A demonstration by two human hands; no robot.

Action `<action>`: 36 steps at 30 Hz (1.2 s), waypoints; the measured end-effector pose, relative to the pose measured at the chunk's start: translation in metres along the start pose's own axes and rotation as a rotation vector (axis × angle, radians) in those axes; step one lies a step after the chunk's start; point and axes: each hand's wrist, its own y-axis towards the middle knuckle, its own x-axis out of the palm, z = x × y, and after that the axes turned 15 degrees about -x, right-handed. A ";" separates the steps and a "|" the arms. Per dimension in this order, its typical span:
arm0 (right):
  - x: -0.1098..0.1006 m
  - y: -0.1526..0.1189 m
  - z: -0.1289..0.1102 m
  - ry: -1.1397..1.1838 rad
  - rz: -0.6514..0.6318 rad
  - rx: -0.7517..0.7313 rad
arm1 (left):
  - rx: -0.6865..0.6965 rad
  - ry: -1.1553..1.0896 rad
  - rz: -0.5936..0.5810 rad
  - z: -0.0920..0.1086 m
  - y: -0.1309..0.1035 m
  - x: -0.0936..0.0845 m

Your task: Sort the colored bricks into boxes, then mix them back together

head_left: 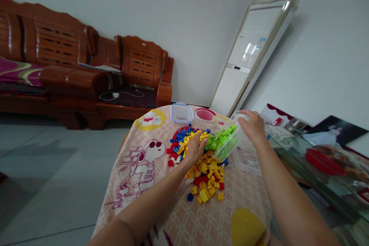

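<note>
My right hand [253, 126] grips the rim of a clear plastic box [234, 144], which is tipped on its side toward the left. Bright green bricks [221, 138] lie in the box and at its mouth, meeting the pile. Yellow, blue and red bricks [204, 167] are heaped loosely on the table. Over the yellow bricks rests my left hand [196, 148], its fingers apart and pointing toward the green ones; whether it touches bricks is hard to tell.
The cloth-covered table [127, 165] also bears a lidded clear container [181, 113], a round pink-topped tub [204, 114] and a clear lid [248, 159]. A glass-topped cabinet [302, 165] stands close on the right. A wooden sofa [141, 65] is behind.
</note>
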 end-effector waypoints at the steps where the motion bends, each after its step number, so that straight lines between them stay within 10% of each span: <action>1: 0.001 0.001 -0.002 -0.011 0.007 -0.014 | -0.010 -0.007 0.009 0.000 0.003 0.003; 20: 0.013 -0.002 -0.076 -0.140 0.040 -0.404 | 0.010 -0.091 -0.019 -0.006 0.004 0.013; 36: 0.001 -0.007 -0.089 -0.119 0.107 -0.531 | 0.042 -0.065 -0.013 -0.004 -0.001 0.010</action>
